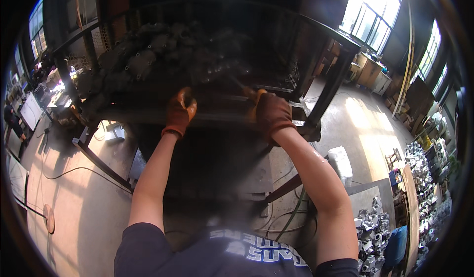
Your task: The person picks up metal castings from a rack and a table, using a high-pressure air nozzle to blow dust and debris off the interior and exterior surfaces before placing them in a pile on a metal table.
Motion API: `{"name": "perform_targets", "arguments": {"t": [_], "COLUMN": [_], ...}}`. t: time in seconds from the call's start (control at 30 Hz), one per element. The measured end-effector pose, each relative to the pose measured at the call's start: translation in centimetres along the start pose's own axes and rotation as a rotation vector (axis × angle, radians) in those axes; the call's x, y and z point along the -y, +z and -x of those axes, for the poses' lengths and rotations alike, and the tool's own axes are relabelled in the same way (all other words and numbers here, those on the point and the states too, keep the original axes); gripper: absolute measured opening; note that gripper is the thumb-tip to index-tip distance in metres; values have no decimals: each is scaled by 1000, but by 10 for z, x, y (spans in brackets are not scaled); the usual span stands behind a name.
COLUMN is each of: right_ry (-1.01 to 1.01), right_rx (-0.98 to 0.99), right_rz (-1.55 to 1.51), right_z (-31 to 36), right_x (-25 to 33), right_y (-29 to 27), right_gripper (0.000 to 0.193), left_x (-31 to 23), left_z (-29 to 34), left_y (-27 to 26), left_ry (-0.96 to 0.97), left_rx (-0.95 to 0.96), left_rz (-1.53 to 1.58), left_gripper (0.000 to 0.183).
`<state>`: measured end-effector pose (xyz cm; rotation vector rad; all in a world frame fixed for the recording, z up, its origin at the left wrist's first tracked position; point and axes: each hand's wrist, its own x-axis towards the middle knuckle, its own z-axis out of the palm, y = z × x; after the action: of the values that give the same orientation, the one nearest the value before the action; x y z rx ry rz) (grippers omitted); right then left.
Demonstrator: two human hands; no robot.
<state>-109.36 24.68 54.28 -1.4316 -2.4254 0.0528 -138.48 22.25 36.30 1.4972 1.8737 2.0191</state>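
Observation:
Both my hands wear reddish-brown work gloves with orange palms. My left hand [180, 111] is closed at the front edge of a dark metal workbench [212, 114]; what it holds, if anything, is hidden. To its right, my right hand [272, 111] is wrapped round a slim tool [241, 85] that points forward and left. The tool's kind is lost in the dark and blur. Beyond my hands lies a heap of grey metal castings [153, 50] on the bench, mostly in shadow. A few small bright spots show near the tool's far end.
A dark frame post [333, 82] rises at the bench's right. Cables and hoses [284, 222] run over the floor below. Piled silvery metal parts [373, 232] stand at lower right beside a blue container [396, 245]. A white sack [339, 161] is right of my forearm. Another person [14, 121] is far left.

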Motion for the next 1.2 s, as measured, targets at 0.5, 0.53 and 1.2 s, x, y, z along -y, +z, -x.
{"name": "perform_targets", "arguments": {"t": [0.5,0.53,1.2], "right_ry": [-122,-73,158], "right_rx": [-5,39,29], "right_rz": [-199,-213,-514], "right_z": [-55,-47,24], "right_x": [-90,-92,-81], "right_y": [19,14,-25], "right_gripper": [23,24,39], "left_x": [-19,-17,14], "left_z": [-164,-166,-283], "left_y": [136,153,118], "left_ry": [20,32,127], "left_rx": [607,600,801], "left_rz": [-1245,-1166,-827], "left_gripper": [81,75,47]}}
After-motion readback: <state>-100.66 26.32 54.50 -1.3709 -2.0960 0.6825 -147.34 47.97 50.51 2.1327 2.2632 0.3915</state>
